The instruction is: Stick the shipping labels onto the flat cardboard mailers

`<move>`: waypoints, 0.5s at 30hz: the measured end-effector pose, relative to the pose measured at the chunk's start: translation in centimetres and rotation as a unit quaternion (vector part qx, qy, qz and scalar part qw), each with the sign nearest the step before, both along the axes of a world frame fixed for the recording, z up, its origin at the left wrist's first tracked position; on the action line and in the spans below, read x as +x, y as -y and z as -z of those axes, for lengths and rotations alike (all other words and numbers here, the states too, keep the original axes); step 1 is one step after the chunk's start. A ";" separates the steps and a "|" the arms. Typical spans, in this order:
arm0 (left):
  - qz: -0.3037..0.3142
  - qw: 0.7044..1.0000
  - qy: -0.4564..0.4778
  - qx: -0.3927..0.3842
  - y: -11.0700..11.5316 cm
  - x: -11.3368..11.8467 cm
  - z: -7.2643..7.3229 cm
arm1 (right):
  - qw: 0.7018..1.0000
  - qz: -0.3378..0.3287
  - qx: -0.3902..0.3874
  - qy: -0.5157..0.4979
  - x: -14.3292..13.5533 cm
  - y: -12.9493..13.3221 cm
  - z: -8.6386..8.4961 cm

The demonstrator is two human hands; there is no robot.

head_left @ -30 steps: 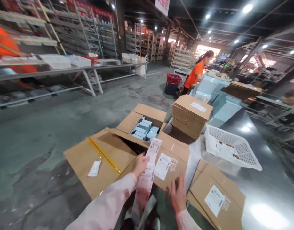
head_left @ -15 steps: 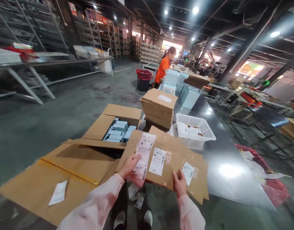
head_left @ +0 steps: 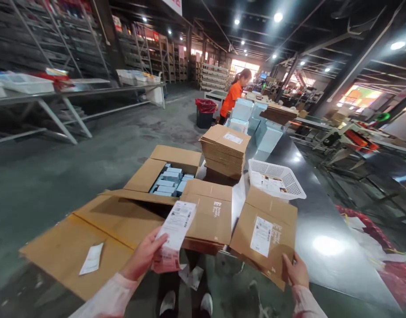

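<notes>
My left hand [head_left: 143, 255] holds a strip of printed shipping labels [head_left: 175, 229] upright in front of me. My right hand [head_left: 297, 270] grips the near corner of a flattened cardboard box [head_left: 265, 234] that bears a white label, resting on the dark table edge. A small stack of flattened boxes [head_left: 211, 215] lies between the two hands. To the left stands a large open carton [head_left: 123, 221] with several pale blue packs [head_left: 169, 182] inside.
A taller stack of flattened boxes [head_left: 225, 150] and a white plastic basket [head_left: 275, 179] sit further along the dark table [head_left: 318, 234]. A person in an orange shirt [head_left: 234, 97] works at the far end beside a red-lined bin [head_left: 204, 112]. Metal racks [head_left: 57, 95] line the left.
My right hand has pulled the labelled flat box off the stack to the right. My left hand with the label strip has dropped slightly lower and left.
</notes>
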State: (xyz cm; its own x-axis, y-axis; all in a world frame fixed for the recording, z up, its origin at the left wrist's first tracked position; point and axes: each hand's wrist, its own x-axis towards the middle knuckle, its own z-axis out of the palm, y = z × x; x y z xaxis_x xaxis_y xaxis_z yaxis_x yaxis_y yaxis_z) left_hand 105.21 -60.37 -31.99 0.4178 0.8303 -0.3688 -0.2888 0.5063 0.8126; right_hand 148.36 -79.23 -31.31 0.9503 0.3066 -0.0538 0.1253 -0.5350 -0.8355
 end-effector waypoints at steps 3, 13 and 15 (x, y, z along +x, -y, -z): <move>0.049 0.997 0.044 0.029 3.3 2.5 -0.9 | 0.989 -0.146 0.007 -0.013 -6.2 -3.1 -0.6; 0.037 0.994 -0.039 0.095 4.0 7.2 0.3 | 0.865 -0.446 0.086 -0.213 -22.7 -8.6 -0.6; 0.006 0.996 -0.054 0.070 3.8 7.7 0.7 | 0.871 -0.459 0.060 -0.163 -21.0 -9.8 -1.5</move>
